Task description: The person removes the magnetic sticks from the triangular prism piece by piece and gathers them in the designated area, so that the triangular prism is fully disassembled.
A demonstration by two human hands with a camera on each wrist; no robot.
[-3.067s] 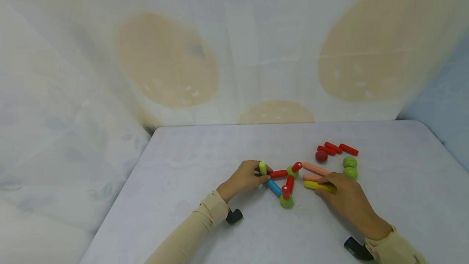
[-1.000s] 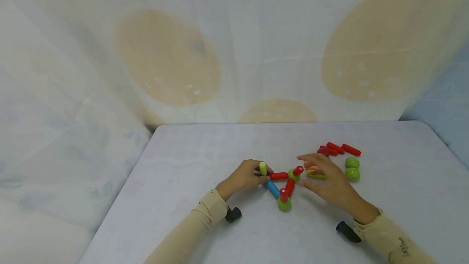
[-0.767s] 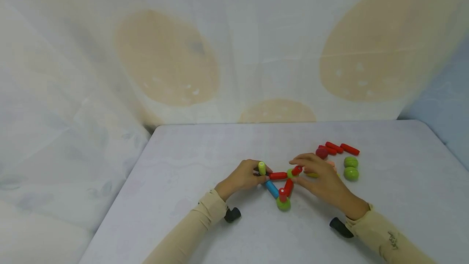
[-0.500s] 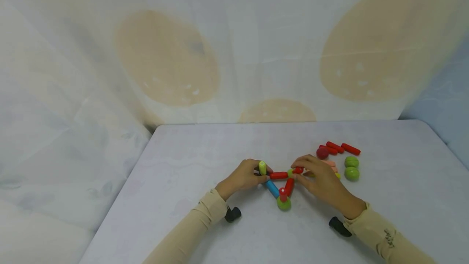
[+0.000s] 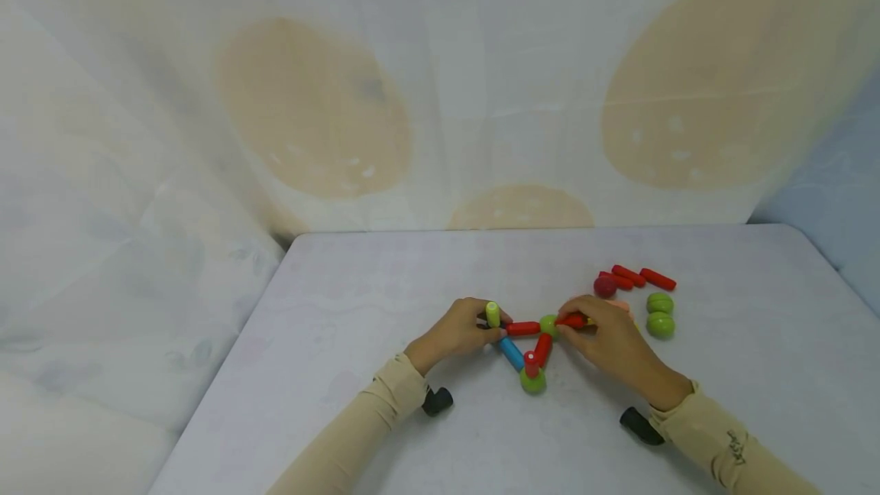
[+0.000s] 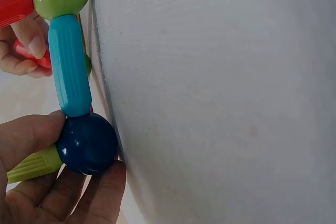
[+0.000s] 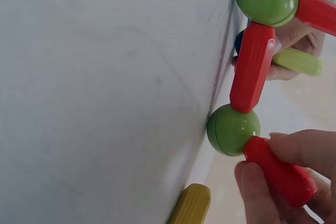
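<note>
Nearest, on the grey table: one green ball with a short red stick standing on it. From that ball, two sticks running away: one blue stick toward the left, one red stick toward the right.

Next out, left hand: fingers curled round one dark blue ball at the blue stick's far end, one lime stick rising upright from it. Joined there as well, one red stick lying level across to a second green ball.

Right hand: thumb and fingertips pinched on one more red stick, its end touching that second green ball.

Just beyond the right hand: one yellow stick and a pink stick, mostly hidden.

Farther right: two loose green balls, side by side.

Farthest: one dark red ball and three red sticks, lying close together.
</note>
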